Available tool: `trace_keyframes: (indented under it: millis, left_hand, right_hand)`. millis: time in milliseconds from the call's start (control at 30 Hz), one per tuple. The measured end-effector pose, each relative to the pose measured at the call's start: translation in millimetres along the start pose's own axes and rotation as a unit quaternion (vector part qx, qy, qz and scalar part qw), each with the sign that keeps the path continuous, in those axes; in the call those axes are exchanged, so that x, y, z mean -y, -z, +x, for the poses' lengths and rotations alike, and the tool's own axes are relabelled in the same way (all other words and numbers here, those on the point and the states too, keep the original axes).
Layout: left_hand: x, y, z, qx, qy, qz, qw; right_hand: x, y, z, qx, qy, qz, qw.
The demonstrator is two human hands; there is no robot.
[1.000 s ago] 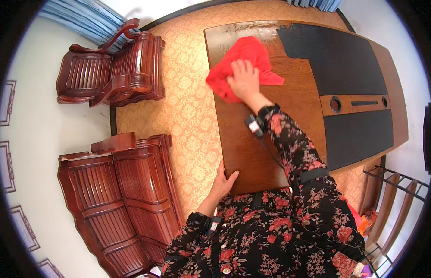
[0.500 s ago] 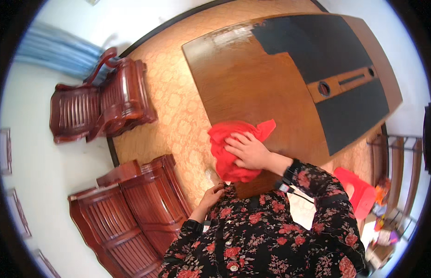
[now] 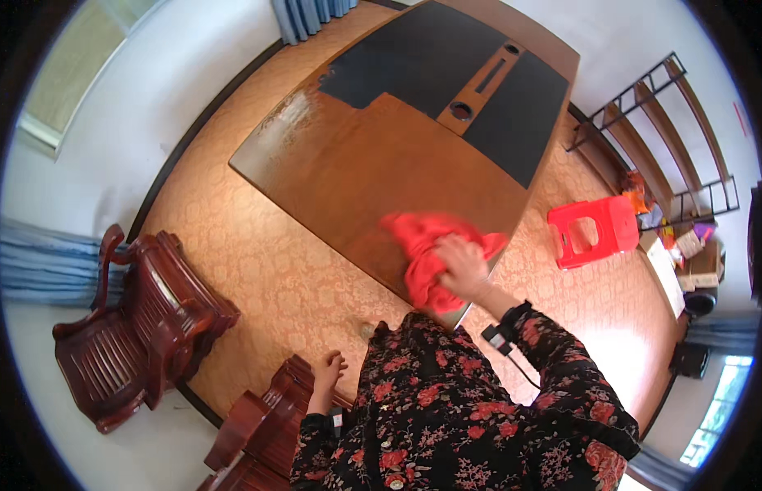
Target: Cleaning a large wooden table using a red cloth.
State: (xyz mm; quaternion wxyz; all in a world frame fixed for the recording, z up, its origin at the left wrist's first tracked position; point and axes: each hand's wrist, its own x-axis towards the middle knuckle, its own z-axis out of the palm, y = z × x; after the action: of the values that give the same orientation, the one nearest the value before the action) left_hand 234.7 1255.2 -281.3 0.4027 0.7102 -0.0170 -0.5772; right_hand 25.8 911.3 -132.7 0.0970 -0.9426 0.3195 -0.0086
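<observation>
My right hand (image 3: 463, 266) presses on a crumpled red cloth (image 3: 426, 229) at the near corner of a brown wooden table (image 3: 332, 188). Its fingers are a little blurred, bent over the cloth, which bunches around them. My left hand (image 3: 329, 368) hangs beside my body, off the table, with nothing in it and its fingers loosely apart. Black panels (image 3: 422, 49) cover the far part of the tabletop, with a wooden strip (image 3: 479, 86) holding round holes and a slot between them. A pale, worn patch (image 3: 287, 114) shows near the table's left edge.
A red plastic stool (image 3: 610, 221) stands right of the table, before a metal-framed shelf rack (image 3: 651, 123) and boxes (image 3: 708, 262). Carved dark-red wooden chairs (image 3: 152, 319) stand at the left. A second wooden seat (image 3: 266, 425) is close behind my left hand.
My view has turned, so the table sits further left and the stool shows whole. My right hand and the cloth have shifted to the near right corner. My left hand has moved away from my body.
</observation>
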Motion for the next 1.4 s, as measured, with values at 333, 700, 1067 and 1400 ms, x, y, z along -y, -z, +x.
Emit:
trace_keyframes:
  millis: [333,700,1067,1400]
  left_hand:
    - [-1.0,61.3,28.5,0.112,0.038,0.05,0.992]
    - [-87.1,174.5,72.6,-0.014,0.076,-0.094,0.993]
    - [-414.8,178.3,228.3,-0.204,-0.36,0.196,0.889]
    - [-518.2,133.9,283.0,-0.272,-0.373,0.405,0.79]
  right_hand:
    - [-118.4,15.8,119.4,-0.219,-0.424,-0.141,0.868]
    - [-145.6,27.1,197.6,-0.248,-0.563,-0.111,0.781]
    - [110.3,-26.6,396.9,-0.103,-0.095,0.002,0.99]
    - [8.3,22.2,253.7,-0.199,-0.199,0.009,0.96]
